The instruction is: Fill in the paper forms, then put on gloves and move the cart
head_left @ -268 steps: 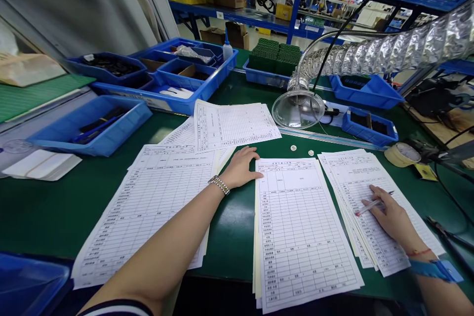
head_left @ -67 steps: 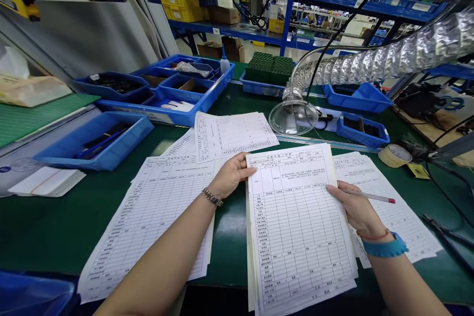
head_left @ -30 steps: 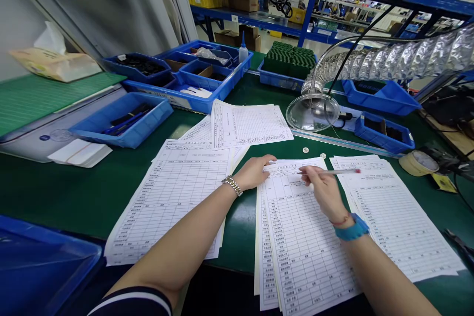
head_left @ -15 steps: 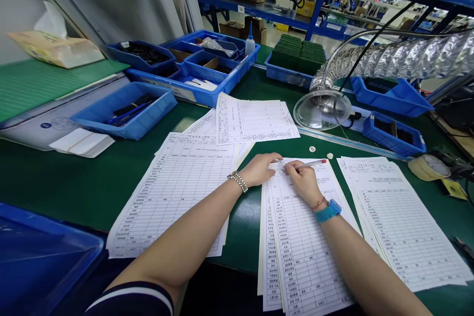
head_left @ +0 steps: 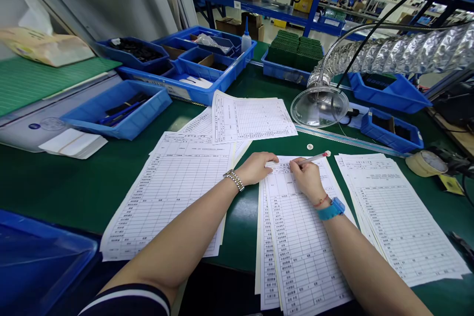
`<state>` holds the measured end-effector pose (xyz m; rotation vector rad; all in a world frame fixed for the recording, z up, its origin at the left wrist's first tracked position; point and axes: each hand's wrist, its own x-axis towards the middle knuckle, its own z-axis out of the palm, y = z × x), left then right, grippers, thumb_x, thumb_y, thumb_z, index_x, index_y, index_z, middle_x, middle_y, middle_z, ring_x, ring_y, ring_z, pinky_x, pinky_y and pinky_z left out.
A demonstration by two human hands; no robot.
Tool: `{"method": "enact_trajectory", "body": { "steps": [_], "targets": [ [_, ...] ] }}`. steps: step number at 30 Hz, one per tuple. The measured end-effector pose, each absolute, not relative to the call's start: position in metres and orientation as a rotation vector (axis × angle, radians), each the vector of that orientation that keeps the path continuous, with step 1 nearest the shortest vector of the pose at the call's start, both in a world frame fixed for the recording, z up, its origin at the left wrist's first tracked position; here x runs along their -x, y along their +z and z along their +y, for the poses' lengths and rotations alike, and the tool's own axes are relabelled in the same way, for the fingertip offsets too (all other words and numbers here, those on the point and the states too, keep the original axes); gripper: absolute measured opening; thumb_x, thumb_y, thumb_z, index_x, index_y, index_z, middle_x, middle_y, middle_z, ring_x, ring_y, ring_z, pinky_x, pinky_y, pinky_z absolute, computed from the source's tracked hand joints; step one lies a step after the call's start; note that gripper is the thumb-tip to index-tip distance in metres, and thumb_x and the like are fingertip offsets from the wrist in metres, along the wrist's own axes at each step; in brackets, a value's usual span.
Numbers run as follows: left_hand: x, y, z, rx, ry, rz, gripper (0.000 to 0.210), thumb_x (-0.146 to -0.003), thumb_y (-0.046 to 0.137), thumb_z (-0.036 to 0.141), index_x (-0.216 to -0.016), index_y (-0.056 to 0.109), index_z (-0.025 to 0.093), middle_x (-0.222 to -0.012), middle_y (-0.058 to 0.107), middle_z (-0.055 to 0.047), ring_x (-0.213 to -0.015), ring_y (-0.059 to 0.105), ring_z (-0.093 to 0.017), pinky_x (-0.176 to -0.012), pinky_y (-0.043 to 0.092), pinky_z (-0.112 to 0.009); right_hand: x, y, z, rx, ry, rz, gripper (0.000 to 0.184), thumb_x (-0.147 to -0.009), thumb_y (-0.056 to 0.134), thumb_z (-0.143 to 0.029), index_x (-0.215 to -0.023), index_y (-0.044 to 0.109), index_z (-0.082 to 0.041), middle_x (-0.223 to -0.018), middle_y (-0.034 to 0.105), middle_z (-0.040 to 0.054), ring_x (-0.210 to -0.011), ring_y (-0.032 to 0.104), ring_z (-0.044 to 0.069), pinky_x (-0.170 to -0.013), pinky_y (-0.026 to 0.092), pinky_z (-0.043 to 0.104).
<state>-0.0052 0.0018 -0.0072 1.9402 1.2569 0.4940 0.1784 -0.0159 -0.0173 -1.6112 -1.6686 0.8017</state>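
Note:
My right hand (head_left: 306, 177) is closed around a pen (head_left: 315, 157) with a clear barrel and a red end. Its tip is near the heading of a printed form (head_left: 307, 237), the top sheet of a slightly fanned stack. My left hand (head_left: 256, 167) grips that stack's upper left corner between thumb and fingers. To the left lies another stack of printed forms (head_left: 177, 182), with a turned sheet (head_left: 255, 118) overlapping it at the back. More forms (head_left: 400, 217) lie to the right.
A round clear hood (head_left: 319, 108) on a foil duct stands behind the forms, near a small white disc (head_left: 310, 147). Blue bins (head_left: 122, 113) and a divided tray (head_left: 192, 91) stand at the back left. A tape roll (head_left: 425, 164) lies at the right.
My right hand has shifted slightly to the right along the form's heading, and the pen's red end tilts higher. My left hand stays at the corner. The whole view has shifted a little.

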Motion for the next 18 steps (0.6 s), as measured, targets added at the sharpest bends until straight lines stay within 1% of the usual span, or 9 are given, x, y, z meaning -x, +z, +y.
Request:
{"method": "enact_trajectory", "body": {
  "steps": [2,4,7,9,11,13,16,18],
  "targets": [
    [0.005,-0.007,0.002,-1.937,0.478,1.262,0.029,-0.075,0.057,0.01,-0.103,0.063,0.018,-0.111,0.064,-0.005,-0.098,0.059,-0.021,-0.089,0.045,-0.034,-0.178,-0.017,-0.016,1.607,0.817,-1.651,0.032,-0.079,0.049,-0.037,-0.052,0.054,-0.019,-0.076,0.067,0.0071,-0.063,0.057,0.019,-0.058,0.039,0.03],
    [0.006,-0.007,0.001,-1.927,0.466,1.265,0.03,-0.076,0.056,0.012,-0.104,0.063,0.019,-0.112,0.063,-0.005,-0.098,0.058,-0.021,-0.088,0.046,-0.033,-0.181,-0.014,-0.015,1.588,0.892,-1.597,0.031,-0.079,0.05,-0.037,-0.055,0.055,-0.018,-0.078,0.066,0.0067,-0.063,0.056,0.017,-0.057,0.039,0.029],
    [0.006,-0.007,0.001,-1.898,0.459,1.267,0.03,-0.077,0.055,0.013,-0.105,0.063,0.019,-0.114,0.062,-0.005,-0.098,0.058,-0.021,-0.087,0.046,-0.033,-0.197,-0.007,-0.016,1.53,1.037,-1.398,0.028,-0.08,0.053,-0.042,-0.07,0.06,-0.018,-0.07,0.061,0.0031,-0.056,0.05,0.013,-0.051,0.038,0.027],
    [0.007,-0.008,0.001,-1.894,0.458,1.264,0.03,-0.077,0.054,0.014,-0.105,0.063,0.019,-0.114,0.061,-0.005,-0.098,0.058,-0.021,-0.087,0.046,-0.033,-0.214,0.0,-0.019,1.496,1.058,-1.29,0.027,-0.079,0.055,-0.044,-0.078,0.061,-0.017,-0.067,0.057,0.0009,-0.054,0.048,0.011,-0.047,0.038,0.025],
    [0.007,-0.009,0.001,-1.893,0.459,1.262,0.029,-0.077,0.054,0.014,-0.104,0.064,0.019,-0.114,0.062,-0.005,-0.098,0.058,-0.021,-0.088,0.046,-0.034,-0.231,0.006,-0.026,1.505,1.053,-1.268,0.027,-0.077,0.059,-0.043,-0.086,0.062,-0.017,-0.069,0.059,0.0012,-0.056,0.051,0.011,-0.05,0.041,0.025],
    [0.008,-0.01,0.001,-1.891,0.466,1.257,0.029,-0.077,0.054,0.015,-0.103,0.064,0.02,-0.112,0.062,-0.005,-0.097,0.058,-0.021,-0.089,0.045,-0.035,-0.246,0.008,-0.034,1.54,1.058,-1.262,0.029,-0.075,0.062,-0.04,-0.092,0.063,-0.016,-0.074,0.062,0.0033,-0.061,0.054,0.013,-0.054,0.044,0.026],
    [0.009,-0.011,0.001,-1.897,0.476,1.247,0.028,-0.077,0.054,0.017,-0.103,0.064,0.021,-0.109,0.063,-0.004,-0.094,0.058,-0.02,-0.087,0.046,-0.034,-0.26,0.006,-0.045,1.565,1.059,-1.179,0.027,-0.074,0.062,-0.036,-0.092,0.064,-0.016,-0.08,0.065,0.0061,-0.067,0.058,0.016,-0.054,0.045,0.027],
    [0.009,-0.011,0.001,-1.904,0.466,1.255,0.027,-0.077,0.053,0.018,-0.102,0.064,0.021,-0.106,0.063,-0.004,-0.091,0.058,-0.019,-0.085,0.047,-0.033,-0.265,0.003,-0.049,1.564,1.036,-1.096,0.022,-0.074,0.061,-0.033,-0.087,0.064,-0.016,-0.077,0.064,0.0056,-0.066,0.057,0.016,-0.053,0.044,0.026]
  ]
}}
